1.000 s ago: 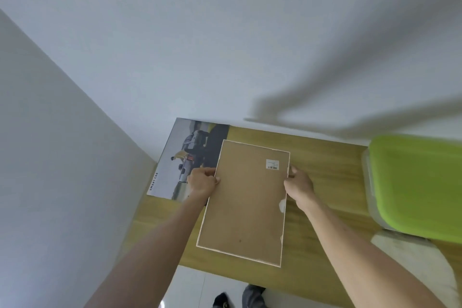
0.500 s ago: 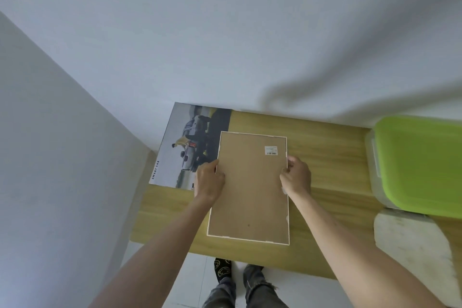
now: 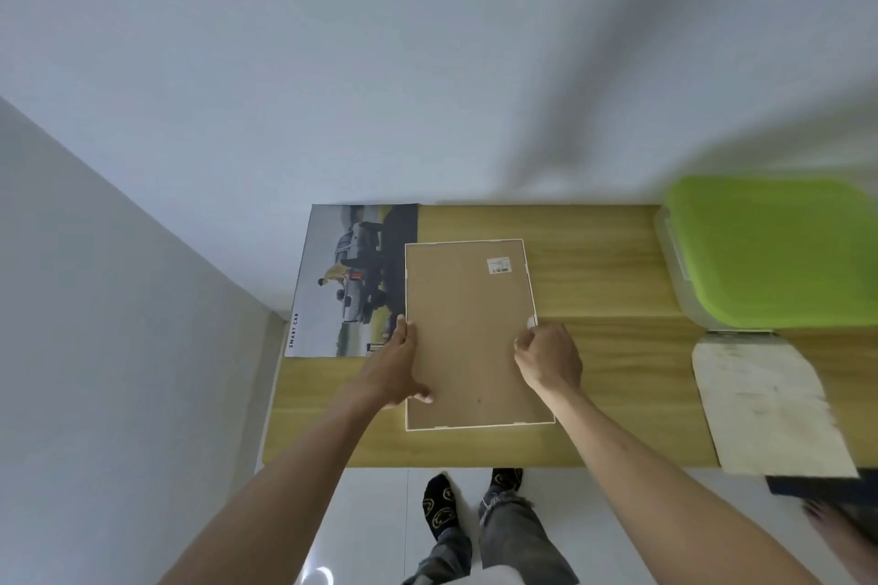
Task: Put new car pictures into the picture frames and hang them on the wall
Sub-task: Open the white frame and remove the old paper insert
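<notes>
A white picture frame [image 3: 470,323] lies face down on the wooden table [image 3: 608,280], its brown backing board up with a small barcode label near the far right corner. My left hand [image 3: 396,366] grips the frame's left edge, thumb on the backing. My right hand [image 3: 551,359] has its fingers curled at the frame's right edge. A car picture [image 3: 342,280] printed "SMART CAR" lies flat at the table's far left, partly under the frame.
A clear storage box with a green lid [image 3: 769,252] stands at the table's right. A worn white board [image 3: 765,399] lies near the front right edge. White walls close in behind and on the left. My feet show on the white floor below.
The frame has come down nearer the table and squared up with its edges. Both hands slid toward the frame's near half. The view has tilted downward.
</notes>
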Motion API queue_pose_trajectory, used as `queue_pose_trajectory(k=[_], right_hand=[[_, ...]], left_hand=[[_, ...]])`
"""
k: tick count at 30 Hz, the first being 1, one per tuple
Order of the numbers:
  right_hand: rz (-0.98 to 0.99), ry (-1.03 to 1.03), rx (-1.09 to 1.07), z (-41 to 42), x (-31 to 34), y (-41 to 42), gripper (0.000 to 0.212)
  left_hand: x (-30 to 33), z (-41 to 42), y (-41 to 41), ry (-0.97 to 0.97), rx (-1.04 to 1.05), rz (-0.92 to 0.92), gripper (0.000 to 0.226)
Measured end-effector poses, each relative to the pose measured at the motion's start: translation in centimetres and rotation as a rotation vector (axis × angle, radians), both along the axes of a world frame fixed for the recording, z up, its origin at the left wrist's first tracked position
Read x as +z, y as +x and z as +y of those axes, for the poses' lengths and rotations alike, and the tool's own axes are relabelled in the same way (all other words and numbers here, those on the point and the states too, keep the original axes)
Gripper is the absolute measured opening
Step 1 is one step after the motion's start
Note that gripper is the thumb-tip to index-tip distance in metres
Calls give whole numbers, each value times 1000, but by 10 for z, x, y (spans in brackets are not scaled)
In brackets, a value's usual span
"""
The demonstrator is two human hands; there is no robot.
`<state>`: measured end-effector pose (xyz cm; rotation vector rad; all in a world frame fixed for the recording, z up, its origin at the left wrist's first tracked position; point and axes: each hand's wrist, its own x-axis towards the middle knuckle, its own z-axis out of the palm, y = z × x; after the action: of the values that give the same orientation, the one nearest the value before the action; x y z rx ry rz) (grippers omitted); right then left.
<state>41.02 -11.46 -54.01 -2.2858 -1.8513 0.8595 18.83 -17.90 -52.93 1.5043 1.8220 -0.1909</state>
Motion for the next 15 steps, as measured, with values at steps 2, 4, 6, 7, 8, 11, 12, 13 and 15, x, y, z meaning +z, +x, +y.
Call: queue_pose_trajectory(k=[2, 4, 6, 7, 8, 11, 12, 13, 15], right_hand=[[47, -44, -60, 3, 5, -2, 18], [77, -106, -96, 9, 8, -2, 16], [94, -162, -101, 13, 11, 0, 17], [110, -181, -107, 14, 11, 1, 12], [126, -194, -116, 15, 12, 2, 6], [177, -202, -164, 16, 14, 3, 10], [190, -196, -170, 16, 14, 5, 8], [214, -184, -177, 15, 12, 7, 13], [276, -142, -193, 15, 8, 11, 24]], left_hand=[[-3, 2, 0, 0, -19, 12, 135], [-6, 3, 1, 8, -12, 22, 136], [-8, 3, 2, 19, -5, 12, 137], [-9, 3, 2, 23, -5, 6, 136], [-9, 3, 1, 27, -5, 2, 136], [-11, 4, 1, 41, 10, -20, 138], [-12, 3, 0, 42, 20, -32, 138], [-13, 2, 0, 48, 35, -48, 138], [-14, 0, -2, 67, 77, -90, 138]])
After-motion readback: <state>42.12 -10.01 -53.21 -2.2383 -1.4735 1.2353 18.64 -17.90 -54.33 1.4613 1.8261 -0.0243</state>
